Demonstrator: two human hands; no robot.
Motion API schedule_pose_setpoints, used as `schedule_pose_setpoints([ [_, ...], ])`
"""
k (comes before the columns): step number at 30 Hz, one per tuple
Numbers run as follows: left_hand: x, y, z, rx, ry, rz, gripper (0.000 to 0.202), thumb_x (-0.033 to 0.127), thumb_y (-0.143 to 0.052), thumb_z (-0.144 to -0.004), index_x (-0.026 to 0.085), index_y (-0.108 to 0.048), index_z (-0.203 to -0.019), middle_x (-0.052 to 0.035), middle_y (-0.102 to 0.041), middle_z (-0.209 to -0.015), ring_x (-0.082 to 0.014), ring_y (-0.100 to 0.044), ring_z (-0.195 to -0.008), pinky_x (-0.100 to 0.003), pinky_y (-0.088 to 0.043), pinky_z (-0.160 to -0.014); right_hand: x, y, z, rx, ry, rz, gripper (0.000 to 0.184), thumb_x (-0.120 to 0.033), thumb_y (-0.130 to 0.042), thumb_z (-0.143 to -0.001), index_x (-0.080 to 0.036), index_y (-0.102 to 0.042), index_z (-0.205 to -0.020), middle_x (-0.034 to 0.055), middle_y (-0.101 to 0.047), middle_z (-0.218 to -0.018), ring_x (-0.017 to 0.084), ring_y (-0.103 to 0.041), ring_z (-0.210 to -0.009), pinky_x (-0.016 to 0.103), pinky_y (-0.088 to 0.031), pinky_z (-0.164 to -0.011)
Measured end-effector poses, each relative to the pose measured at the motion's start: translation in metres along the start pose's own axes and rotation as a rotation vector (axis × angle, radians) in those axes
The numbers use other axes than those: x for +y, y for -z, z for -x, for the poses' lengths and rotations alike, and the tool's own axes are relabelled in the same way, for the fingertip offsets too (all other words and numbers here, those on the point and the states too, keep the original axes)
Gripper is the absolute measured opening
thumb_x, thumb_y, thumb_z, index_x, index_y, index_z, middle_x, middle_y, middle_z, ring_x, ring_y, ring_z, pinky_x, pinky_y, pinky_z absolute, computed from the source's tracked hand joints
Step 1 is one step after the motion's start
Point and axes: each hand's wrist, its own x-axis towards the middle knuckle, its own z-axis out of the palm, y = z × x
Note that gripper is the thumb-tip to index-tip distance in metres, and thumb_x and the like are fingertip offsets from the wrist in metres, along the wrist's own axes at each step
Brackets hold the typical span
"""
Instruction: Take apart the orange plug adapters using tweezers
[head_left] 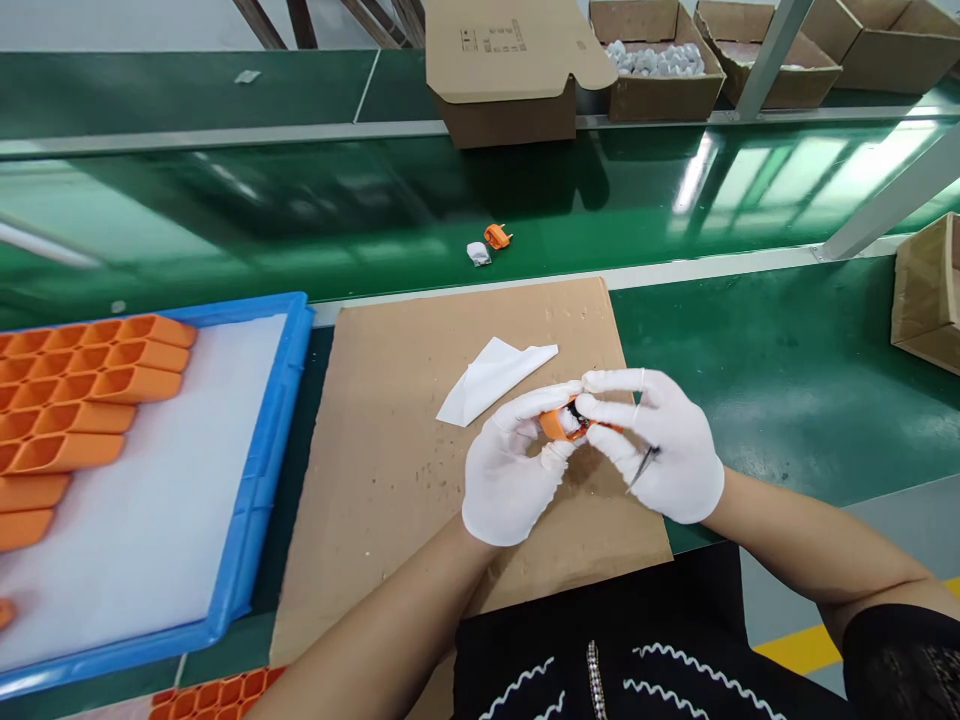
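Note:
Over a cardboard sheet (pixel 405 470), my gloved left hand (pixel 514 475) grips an orange plastic housing (pixel 553 425) with a white and dark inside. My right hand (pixel 660 440), also in a white glove, pinches the housing's right side with thumb and fingertips. A thin dark metal tool (pixel 643 466), perhaps tweezers, is tucked in the right palm. The fingers hide much of the housing. Just beyond my hands lies a folded white cloth or paper (pixel 491 380).
At left, a blue tray (pixel 259 500) holds rows of orange hollow housings (pixel 97 390). Further back are an orange plug (pixel 497 236) and a small white piece (pixel 478 254). Cardboard boxes (pixel 502 120) line the back shelf, one with white parts (pixel 656 60). Another box (pixel 926 290) stands far right.

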Motion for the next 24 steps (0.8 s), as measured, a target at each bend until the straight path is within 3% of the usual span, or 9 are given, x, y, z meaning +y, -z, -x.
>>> schedule_pose_setpoints([
  [2,0.003,0.0,-0.001,-0.014,-0.026,-0.04,0.046,0.005,-0.078,-0.079,0.029,-0.068,-0.117,-0.0029,-0.076,-0.118,-0.0198,-0.072,-0.111,-0.033,-0.062,-0.096,0.002,0.003,-0.006,0.03,-0.194,-0.198,0.009,-0.018,-0.067,-0.09,-0.019,-0.073,-0.096,0.0093,-0.075,-0.111,0.021,-0.071,-0.106,0.038,-0.059,-0.093],
  [4,0.006,0.0,-0.004,-0.029,-0.067,-0.069,0.048,0.004,-0.077,-0.078,0.03,-0.068,-0.117,-0.0018,-0.076,-0.118,-0.0226,-0.069,-0.119,-0.039,-0.059,-0.102,0.004,0.005,-0.013,-0.055,-0.454,-0.446,0.009,-0.022,-0.07,-0.087,-0.02,-0.072,-0.096,0.0075,-0.076,-0.109,0.02,-0.071,-0.102,0.037,-0.059,-0.088],
  [6,0.01,0.001,-0.008,-0.057,-0.103,-0.066,0.047,0.003,-0.075,-0.08,0.031,-0.067,-0.117,-0.0018,-0.075,-0.119,-0.0248,-0.064,-0.126,-0.046,-0.055,-0.108,0.005,0.006,-0.017,-0.197,-0.681,-0.744,0.024,-0.026,-0.075,-0.083,-0.019,-0.072,-0.105,0.0073,-0.076,-0.111,0.019,-0.072,-0.098,0.034,-0.06,-0.082],
  [8,0.012,0.003,-0.011,-0.089,-0.123,-0.076,0.044,0.004,-0.074,-0.082,0.031,-0.066,-0.116,-0.0033,-0.073,-0.125,-0.0264,-0.06,-0.131,-0.052,-0.051,-0.111,0.006,0.006,-0.02,-0.317,-0.809,-0.991,0.039,-0.029,-0.08,-0.078,-0.019,-0.071,-0.115,0.0063,-0.077,-0.106,0.017,-0.071,-0.093,0.03,-0.059,-0.077],
  [10,0.014,0.005,-0.011,-0.116,-0.14,-0.107,0.039,0.006,-0.074,-0.083,0.03,-0.067,-0.114,-0.0049,-0.07,-0.131,-0.0271,-0.058,-0.134,-0.053,-0.051,-0.111,0.005,0.005,-0.022,-0.393,-0.884,-1.105,0.043,-0.03,-0.083,-0.075,-0.019,-0.073,-0.115,0.0037,-0.077,-0.097,0.014,-0.07,-0.086,0.027,-0.057,-0.077],
  [13,0.012,0.007,-0.006,-0.148,-0.154,-0.128,0.037,0.008,-0.075,-0.084,0.03,-0.066,-0.113,-0.0052,-0.071,-0.13,-0.0264,-0.06,-0.132,-0.05,-0.054,-0.107,0.002,0.005,-0.022,-0.454,-0.959,-1.122,0.035,-0.03,-0.089,-0.067,-0.018,-0.078,-0.098,0.0018,-0.076,-0.085,0.011,-0.068,-0.078,0.024,-0.056,-0.074],
  [16,0.01,0.008,0.001,-0.196,-0.133,-0.112,0.04,0.006,-0.071,-0.085,0.032,-0.066,-0.116,-0.004,-0.075,-0.12,-0.0266,-0.065,-0.126,-0.05,-0.056,-0.105,-0.001,0.004,-0.018,-0.428,-0.986,-1.09,0.033,-0.029,-0.093,-0.059,-0.017,-0.08,-0.087,0.001,-0.075,-0.079,0.011,-0.065,-0.069,0.023,-0.054,-0.065],
  [19,0.009,0.007,0.002,-0.241,-0.067,-0.082,0.042,0.007,-0.069,-0.087,0.035,-0.066,-0.119,-0.0025,-0.077,-0.113,-0.0272,-0.068,-0.12,-0.051,-0.058,-0.103,-0.003,0.003,-0.014,-0.376,-0.975,-1.082,0.031,-0.031,-0.091,-0.06,-0.018,-0.08,-0.086,0.0005,-0.075,-0.077,0.012,-0.066,-0.07,0.025,-0.055,-0.067],
  [24,0.012,0.005,0.0,-0.238,-0.122,-0.124,0.044,0.008,-0.072,-0.085,0.035,-0.066,-0.12,-0.0034,-0.076,-0.119,-0.0266,-0.07,-0.117,-0.052,-0.057,-0.105,0.004,0.002,-0.01,-0.38,-0.988,-1.043,0.03,-0.037,-0.09,-0.063,-0.017,-0.078,-0.082,0.0004,-0.072,-0.073,0.011,-0.063,-0.066,0.024,-0.052,-0.062],
])
